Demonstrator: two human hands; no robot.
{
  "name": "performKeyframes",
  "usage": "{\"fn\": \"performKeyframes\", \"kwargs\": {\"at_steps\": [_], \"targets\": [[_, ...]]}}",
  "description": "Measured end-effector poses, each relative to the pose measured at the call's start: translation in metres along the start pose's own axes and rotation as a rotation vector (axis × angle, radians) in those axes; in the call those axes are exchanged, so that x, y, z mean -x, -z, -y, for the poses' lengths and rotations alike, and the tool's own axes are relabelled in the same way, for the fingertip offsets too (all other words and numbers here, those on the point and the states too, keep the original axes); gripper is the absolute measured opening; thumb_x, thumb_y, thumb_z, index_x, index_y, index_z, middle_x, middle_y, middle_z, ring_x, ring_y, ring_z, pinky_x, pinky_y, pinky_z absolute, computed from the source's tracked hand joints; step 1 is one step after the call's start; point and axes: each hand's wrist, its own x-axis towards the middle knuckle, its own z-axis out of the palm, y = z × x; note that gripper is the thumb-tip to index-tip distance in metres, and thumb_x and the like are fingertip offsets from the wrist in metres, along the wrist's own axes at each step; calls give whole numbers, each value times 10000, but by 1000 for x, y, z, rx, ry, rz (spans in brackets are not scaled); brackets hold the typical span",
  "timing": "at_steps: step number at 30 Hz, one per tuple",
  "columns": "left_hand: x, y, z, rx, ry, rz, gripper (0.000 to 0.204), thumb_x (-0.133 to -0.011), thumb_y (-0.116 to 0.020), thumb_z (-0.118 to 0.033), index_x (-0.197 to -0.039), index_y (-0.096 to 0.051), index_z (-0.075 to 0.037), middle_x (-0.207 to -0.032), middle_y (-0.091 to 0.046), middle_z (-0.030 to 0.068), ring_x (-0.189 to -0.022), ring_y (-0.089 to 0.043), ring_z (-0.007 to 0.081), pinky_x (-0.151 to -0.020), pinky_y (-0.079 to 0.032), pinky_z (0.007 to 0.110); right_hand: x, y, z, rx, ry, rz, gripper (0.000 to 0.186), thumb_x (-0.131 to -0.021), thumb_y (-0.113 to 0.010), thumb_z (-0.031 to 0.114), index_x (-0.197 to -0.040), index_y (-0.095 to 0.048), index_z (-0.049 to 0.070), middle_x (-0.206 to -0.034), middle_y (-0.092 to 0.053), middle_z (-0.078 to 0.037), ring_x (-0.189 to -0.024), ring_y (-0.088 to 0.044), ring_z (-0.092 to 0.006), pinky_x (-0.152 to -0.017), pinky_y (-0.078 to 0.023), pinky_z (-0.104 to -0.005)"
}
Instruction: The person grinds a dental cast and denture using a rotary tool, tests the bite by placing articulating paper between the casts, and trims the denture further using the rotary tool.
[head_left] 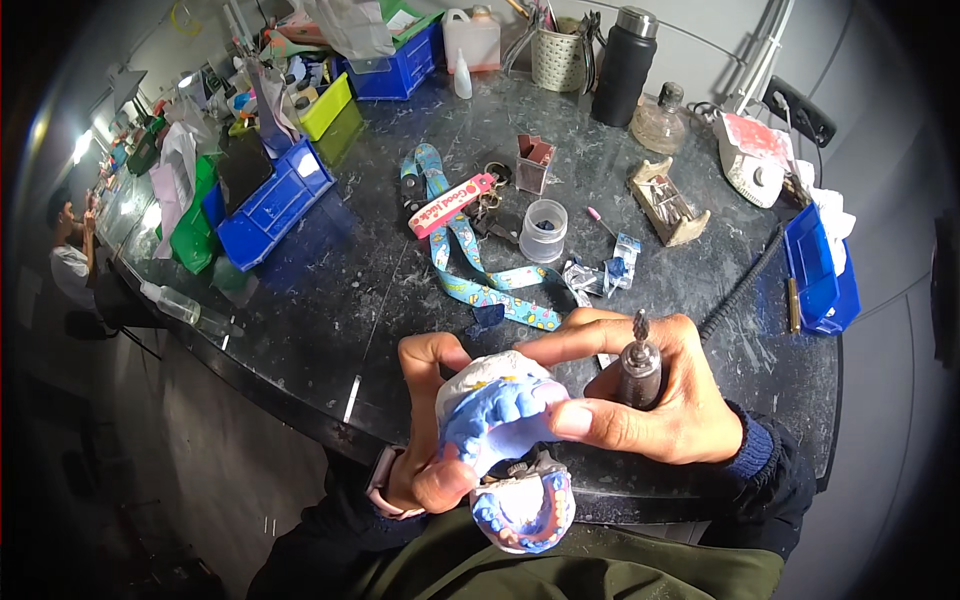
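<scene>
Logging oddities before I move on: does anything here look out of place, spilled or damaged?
A clear bottle lies on its side by the left edge of the bench, where it could roll or leak. A patterned lanyard sprawls loosely mid-bench, looking like a misplaced personal item. No spill is evident.

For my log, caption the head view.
Left hand and right hand hold a blue-and-white dental model; the right also holds a rotary handpiece.
</scene>
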Motion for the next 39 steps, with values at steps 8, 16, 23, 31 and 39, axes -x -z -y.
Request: {"fn": "performKeyframes", "kwargs": {"at_steps": [8,16,23,31,39], "targets": [[0,6,1,27,65,20,679,-725,-718,-468,-1178,-267,-238,-1336,-294,405,-1001,-578,322,-818,-521,397,-1,-1,0,-65,-45,-10,341,-814,-730,183,-1064,-638,-30,-876,-649,-65,-845,-578,-109,-760,-449,-266],[-8,-13,-8,-141,15,-179,718,-719,-603,-546,-1242,-247,-208,-1042,-562,252,-823,-638,297,-597,-569,335,0,2,8,-357,-398,-34,388,-844,-704,165,-1158,-604,-40,-924,-671,-53,-821,-587,-62,-744,-470,-221],[-6,-5,-10,-124,82,-133,723,-742,-501,-597,-1296,-257,-202,-951,-582,220,-747,-611,296,-504,-486,339,0,1,-3,-177,-246,18,469,-837,-707,150,-1220,-546,-68,-1020,-668,-104,-871,-600,-80,-786,-496,-249],[-10,-10,-10,-23,87,-163,760,-693,-586,-581,-1276,-265,-214,-948,-584,226,-797,-630,294,-531,-525,315,3,-4,3,-131,-246,-8,492,-813,-704,100,-1221,-519,-105,-1104,-633,-203,-1043,-601,-195,-925,-463,-329],[-15,-10,-16,-76,102,-154,875,-737,-499,-593,-1385,-209,-82,-948,-584,157,-747,-610,244,-522,-528,308,-2,-6,3,-197,-256,-35,465,-819,-718,128,-1191,-544,-90,-1057,-645,-169,-947,-617,-167,-826,-490,-290]]}}
